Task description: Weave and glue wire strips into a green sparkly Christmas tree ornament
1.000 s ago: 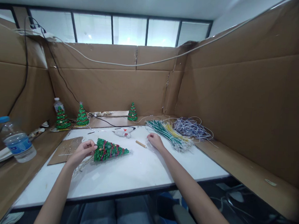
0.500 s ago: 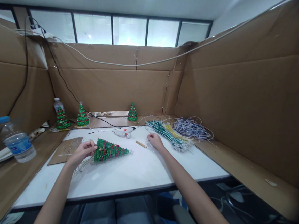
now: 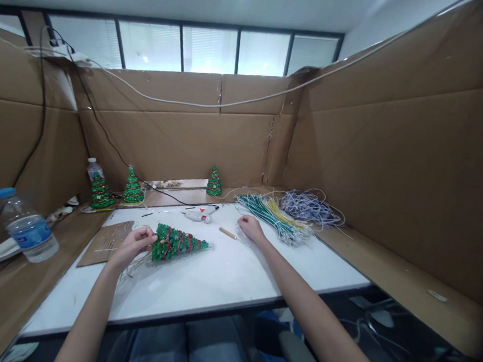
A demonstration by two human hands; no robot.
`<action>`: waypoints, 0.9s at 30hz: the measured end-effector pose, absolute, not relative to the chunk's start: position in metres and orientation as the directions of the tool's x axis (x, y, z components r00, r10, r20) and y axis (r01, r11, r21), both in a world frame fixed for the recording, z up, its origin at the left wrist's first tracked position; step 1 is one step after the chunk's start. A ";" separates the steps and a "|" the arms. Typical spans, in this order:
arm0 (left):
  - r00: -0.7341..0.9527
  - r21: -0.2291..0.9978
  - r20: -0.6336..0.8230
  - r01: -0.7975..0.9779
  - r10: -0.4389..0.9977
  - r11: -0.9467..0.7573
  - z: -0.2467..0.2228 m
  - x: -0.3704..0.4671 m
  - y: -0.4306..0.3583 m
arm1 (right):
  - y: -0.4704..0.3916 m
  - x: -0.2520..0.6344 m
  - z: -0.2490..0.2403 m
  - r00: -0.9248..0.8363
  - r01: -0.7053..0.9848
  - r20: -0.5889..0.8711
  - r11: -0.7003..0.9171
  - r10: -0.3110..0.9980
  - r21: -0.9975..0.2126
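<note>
My left hand (image 3: 137, 242) grips the wide base of a small green beaded Christmas tree (image 3: 179, 244) with red garland. The tree is tilted onto its side, its tip pointing right over the white board (image 3: 201, 288). Thin pale strands (image 3: 134, 267) hang or lie just below that hand. My right hand (image 3: 250, 227) is closed low over the board, fingertips pinched together; whatever is in them is too small to make out. Close to its left lies a tan wooden stick or handle (image 3: 227, 233). A white glue gun (image 3: 197, 216) rests farther back.
Green and yellow wire bundles (image 3: 278, 219) and a tangle of pale wire (image 3: 312, 208) lie at the back right. Finished trees (image 3: 132, 186) stand at the back. A piece of cardboard (image 3: 105, 243) and a water bottle (image 3: 29, 229) are on the left. Cardboard walls (image 3: 178, 138) surround the board.
</note>
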State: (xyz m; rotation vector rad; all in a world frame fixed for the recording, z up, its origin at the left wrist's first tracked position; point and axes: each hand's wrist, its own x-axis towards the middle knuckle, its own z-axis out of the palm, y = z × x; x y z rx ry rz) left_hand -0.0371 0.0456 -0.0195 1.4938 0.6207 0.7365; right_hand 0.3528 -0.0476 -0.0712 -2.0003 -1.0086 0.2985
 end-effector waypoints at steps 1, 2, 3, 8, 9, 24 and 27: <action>0.647 0.997 0.077 -0.054 0.759 -0.055 -0.020 -0.037 0.046 | -0.048 0.353 -0.071 0.646 0.544 0.154 -0.309 0.748 -0.780; 0.647 0.997 0.075 -0.056 0.759 -0.051 -0.020 -0.037 0.046 | -0.048 0.353 -0.071 0.647 0.543 0.155 -0.309 0.747 -0.781; 0.647 0.997 0.075 -0.057 0.759 -0.050 -0.020 -0.037 0.046 | -0.048 0.353 -0.071 0.648 0.543 0.156 -0.308 0.746 -0.781; 0.655 0.997 0.078 -0.063 0.752 -0.048 -0.023 -0.038 0.048 | -0.047 0.353 -0.072 0.646 0.547 0.160 -0.307 0.746 -0.778; 0.657 0.997 0.078 -0.064 0.750 -0.048 -0.023 -0.038 0.048 | -0.047 0.353 -0.072 0.645 0.549 0.158 -0.309 0.748 -0.777; 0.655 0.997 0.083 -0.061 0.751 -0.056 -0.023 -0.038 0.048 | -0.046 0.355 -0.074 0.633 0.559 0.130 -0.335 0.763 -0.758; 0.657 0.996 0.086 -0.061 0.749 -0.061 -0.023 -0.038 0.048 | -0.045 0.356 -0.075 0.634 0.557 0.131 -0.332 0.762 -0.761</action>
